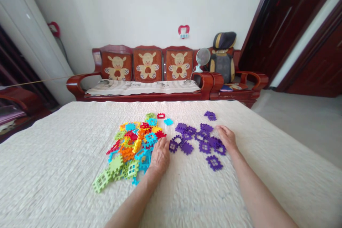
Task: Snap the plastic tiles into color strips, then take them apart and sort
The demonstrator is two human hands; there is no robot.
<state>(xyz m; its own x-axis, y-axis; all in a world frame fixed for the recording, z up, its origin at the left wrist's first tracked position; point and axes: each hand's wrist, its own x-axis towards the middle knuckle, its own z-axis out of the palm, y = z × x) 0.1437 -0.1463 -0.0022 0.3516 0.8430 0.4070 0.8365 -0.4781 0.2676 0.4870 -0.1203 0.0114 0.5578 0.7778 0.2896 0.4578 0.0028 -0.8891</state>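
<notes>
Flat toothed plastic pieces lie on a cream quilted cover (pixel 184 192). On the left is a mixed pile of green (pixel 116 164), orange (pixel 127 153), red, yellow and blue pieces (pixel 151 139). Purple pieces (pixel 187 147) form a separate loose group to the right. My left hand (pixel 160 155) rests between the two groups, palm down, against the right side of the mixed pile, its fingers stretched forward and holding nothing visible. At the right edge of the purple group, my right hand (pixel 227 137) lies on its side with fingers extended, beside a purple piece (pixel 219 148).
Behind the covered surface stands a red wooden sofa (pixel 144 97) with bear cushions (pixel 148 65). A small fan (pixel 203 57) and a massage seat cushion (pixel 222 65) are at its right. One purple piece (pixel 211 115) lies farther back.
</notes>
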